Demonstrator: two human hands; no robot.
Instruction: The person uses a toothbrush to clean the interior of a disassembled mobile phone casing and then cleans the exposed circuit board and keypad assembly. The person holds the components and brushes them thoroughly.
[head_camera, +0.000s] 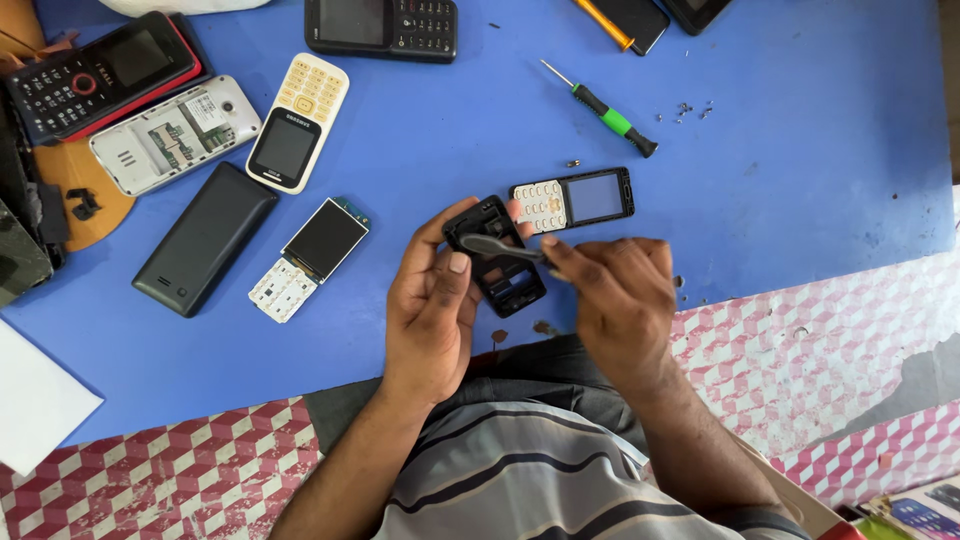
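Note:
My left hand (432, 300) grips a black plastic phone frame (497, 262) over the near edge of the blue table (780, 150). My right hand (617, 290) holds a thin dark tool (500, 246), blurred, whose tip lies across the frame. Just beyond my fingers lies a phone front with a white keypad and a bluish screen (574, 198).
A green-handled screwdriver (605, 110) and loose screws (692, 110) lie at the back right. To the left lie a black back cover (204, 238), a bare screen with a white keypad (308, 258), a cream phone (298, 122), an opened white phone (172, 133) and a red-black phone (95, 72).

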